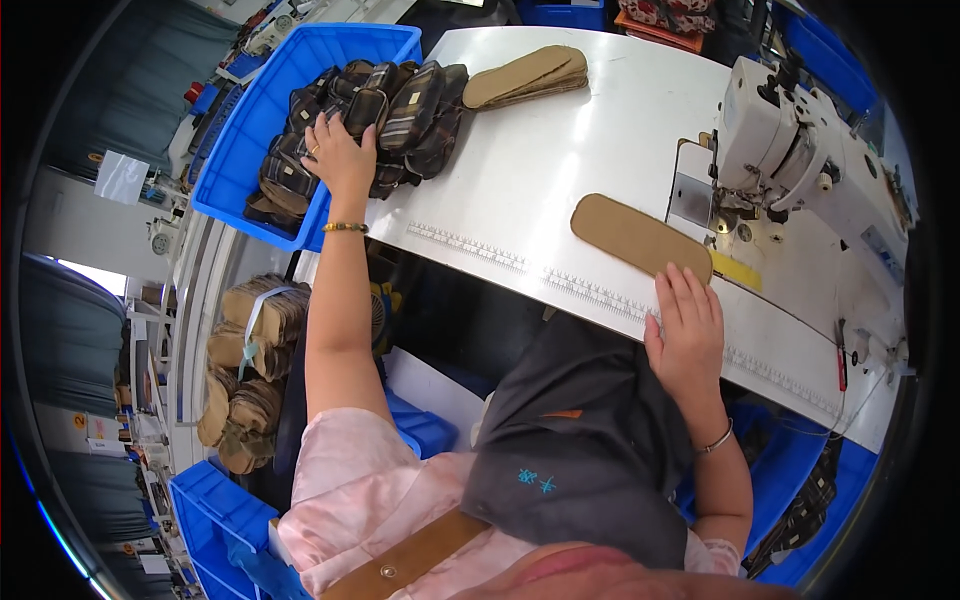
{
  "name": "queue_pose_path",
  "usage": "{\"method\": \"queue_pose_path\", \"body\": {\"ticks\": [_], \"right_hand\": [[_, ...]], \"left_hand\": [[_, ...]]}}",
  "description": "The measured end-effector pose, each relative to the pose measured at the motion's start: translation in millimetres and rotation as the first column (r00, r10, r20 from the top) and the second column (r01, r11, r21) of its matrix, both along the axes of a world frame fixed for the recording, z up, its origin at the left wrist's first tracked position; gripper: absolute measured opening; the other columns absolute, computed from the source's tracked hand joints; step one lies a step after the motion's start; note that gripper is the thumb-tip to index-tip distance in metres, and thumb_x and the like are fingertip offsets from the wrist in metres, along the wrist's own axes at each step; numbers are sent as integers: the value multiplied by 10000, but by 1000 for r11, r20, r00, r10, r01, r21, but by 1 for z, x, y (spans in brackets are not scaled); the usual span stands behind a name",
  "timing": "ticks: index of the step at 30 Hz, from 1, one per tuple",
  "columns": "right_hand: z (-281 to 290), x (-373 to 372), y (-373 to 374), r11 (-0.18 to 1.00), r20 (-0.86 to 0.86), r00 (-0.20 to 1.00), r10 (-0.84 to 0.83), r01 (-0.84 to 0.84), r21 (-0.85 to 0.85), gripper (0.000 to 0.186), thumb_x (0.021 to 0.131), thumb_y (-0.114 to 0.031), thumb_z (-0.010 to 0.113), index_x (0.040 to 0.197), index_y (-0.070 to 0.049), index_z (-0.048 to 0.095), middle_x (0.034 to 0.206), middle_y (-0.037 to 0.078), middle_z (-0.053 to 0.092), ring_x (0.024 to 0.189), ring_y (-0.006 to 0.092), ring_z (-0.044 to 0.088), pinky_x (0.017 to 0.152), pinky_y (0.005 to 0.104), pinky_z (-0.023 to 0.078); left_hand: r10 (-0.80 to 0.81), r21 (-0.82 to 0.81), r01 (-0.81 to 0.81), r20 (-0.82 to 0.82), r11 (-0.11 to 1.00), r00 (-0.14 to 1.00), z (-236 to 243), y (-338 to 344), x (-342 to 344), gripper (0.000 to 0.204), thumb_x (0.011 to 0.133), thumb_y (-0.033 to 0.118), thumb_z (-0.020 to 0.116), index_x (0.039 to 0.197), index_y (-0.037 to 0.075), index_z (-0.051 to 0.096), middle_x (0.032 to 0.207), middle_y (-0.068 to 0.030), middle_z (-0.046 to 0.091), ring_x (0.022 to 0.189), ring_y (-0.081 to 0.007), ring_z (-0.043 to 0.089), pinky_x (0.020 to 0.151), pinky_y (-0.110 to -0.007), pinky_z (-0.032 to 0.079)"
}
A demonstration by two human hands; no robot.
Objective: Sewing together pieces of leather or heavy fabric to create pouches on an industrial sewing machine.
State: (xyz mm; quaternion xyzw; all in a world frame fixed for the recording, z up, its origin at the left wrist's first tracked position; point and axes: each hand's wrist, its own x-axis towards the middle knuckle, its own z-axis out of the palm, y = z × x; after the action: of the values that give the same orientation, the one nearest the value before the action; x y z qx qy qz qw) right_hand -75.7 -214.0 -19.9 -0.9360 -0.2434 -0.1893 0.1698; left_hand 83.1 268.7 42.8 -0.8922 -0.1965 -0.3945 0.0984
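Brown sole (625, 230) lies on the white counter (520, 165), its right end just under the fingertips of the right hand (690, 330). Those fingers rest side by side, thumb apart, not squeezing. The left hand (343, 162) has fingers spread on plaid shoe tops (410, 110); I can't tell if they pinch one. A quick pull could tumble the pile, because it's heaped over the rim of the blue box (340, 45). That box, under the left fingers, holds many plaid tops.

Grey-green curtain (140, 90) at your frame's upper left, white paper sheet (122, 178) near its lower edge, blue plastic crate (225, 505) lower left, orange crate (660, 36) along your top edge, red-handled tool (842, 368) far right
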Motion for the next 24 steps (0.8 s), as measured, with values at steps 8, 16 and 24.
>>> {"method": "queue_pose_path", "body": {"ticks": [8, 16, 24], "right_hand": [[-1, -2, 0, 998, 20, 998, -54, 54, -31, 500, 861, -211, 668, 1307, 4, 598, 1403, 150, 558, 1310, 324, 507, 1132, 522, 341], [-1, -6, -4, 998, 135, 990, -36, 29, 51, 475, 839, -164, 701, 1282, -10, 625, 1312, 139, 625, 1227, 308, 580, 1084, 500, 406], [31, -29, 16, 328, -376, 716, 588, 214, 920, 315, 961, -146, 665, 1212, 39, 627, 1106, 138, 691, 988, 175, 653, 881, 318, 510]], "left_hand": [[-336, -409, 378, 172, 831, 926, 37, -12, -36, 235, 948, 245, 705, 975, 17, 656, 838, -69, 685, 709, -193, 614, 662, -284, 457], [-511, -754, 572, 648, -323, 565, 24, -136, -117, 322, 921, 8, 684, 1234, 12, 608, 1123, -67, 698, 1003, -130, 655, 920, -290, 508], [-449, -584, 104, 715, -805, 536, -22, -238, -159, 387, 910, 2, 686, 1272, 7, 549, 1154, -106, 691, 1056, -199, 674, 940, -359, 544]]}}
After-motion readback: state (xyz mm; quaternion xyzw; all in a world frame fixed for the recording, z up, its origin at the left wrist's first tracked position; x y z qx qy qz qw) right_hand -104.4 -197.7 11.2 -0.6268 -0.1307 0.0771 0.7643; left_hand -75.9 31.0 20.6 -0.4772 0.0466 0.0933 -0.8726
